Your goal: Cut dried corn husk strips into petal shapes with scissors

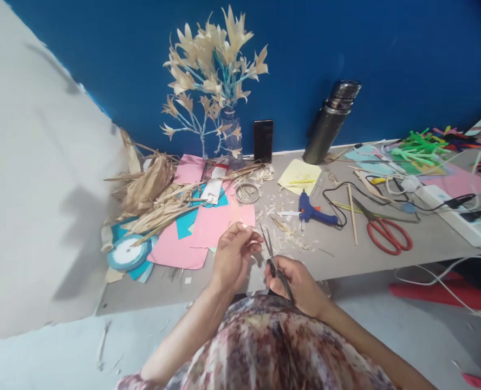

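My right hand point(291, 281) grips a pair of black-handled scissors point(270, 250), blades slightly apart and pointing away from me. Just left of the blades, my left hand point(235, 252) is closed in a pinch; a tiny pale bit shows at its fingertips, too small to name. Under and beside my left hand lie pink paper sheets point(208, 230). Pale trimmings point(289, 234) are scattered on the table point(330, 254) beyond the scissors. A roll of tape point(247, 193) rests past my left hand.
A blue glue gun point(317, 212) and red-handled scissors point(389, 234) lie to the right, near a power strip point(455, 214). Dried husks point(151, 184) and a ribbon spool point(129, 252) are left. Behind stand husk flowers point(212, 65), a phone point(263, 141) and a dark flask point(329, 127).
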Available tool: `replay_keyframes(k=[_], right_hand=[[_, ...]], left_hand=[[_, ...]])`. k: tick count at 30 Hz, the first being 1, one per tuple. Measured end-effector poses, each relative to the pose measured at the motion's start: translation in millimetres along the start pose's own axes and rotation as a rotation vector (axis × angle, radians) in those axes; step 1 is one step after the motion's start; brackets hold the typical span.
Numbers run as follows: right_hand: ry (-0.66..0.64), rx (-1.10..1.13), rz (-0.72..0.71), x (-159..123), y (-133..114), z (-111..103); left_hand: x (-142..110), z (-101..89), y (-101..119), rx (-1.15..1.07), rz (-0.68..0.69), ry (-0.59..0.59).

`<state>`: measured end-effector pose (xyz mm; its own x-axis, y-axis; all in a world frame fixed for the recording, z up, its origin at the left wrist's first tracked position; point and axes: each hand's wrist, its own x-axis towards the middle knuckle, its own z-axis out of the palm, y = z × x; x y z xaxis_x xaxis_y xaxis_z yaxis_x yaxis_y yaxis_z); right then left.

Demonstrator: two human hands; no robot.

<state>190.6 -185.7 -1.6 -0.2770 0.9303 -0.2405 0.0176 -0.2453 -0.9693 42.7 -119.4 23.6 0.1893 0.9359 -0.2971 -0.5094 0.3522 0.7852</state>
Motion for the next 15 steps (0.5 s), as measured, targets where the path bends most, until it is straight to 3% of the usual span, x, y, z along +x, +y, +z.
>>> replay_keyframes(k=[15], right_hand=[[0.091,0.039,0.053,6,10,3]], left_hand=[[-2,1.2,-5,0.103,0.092,-0.027]])
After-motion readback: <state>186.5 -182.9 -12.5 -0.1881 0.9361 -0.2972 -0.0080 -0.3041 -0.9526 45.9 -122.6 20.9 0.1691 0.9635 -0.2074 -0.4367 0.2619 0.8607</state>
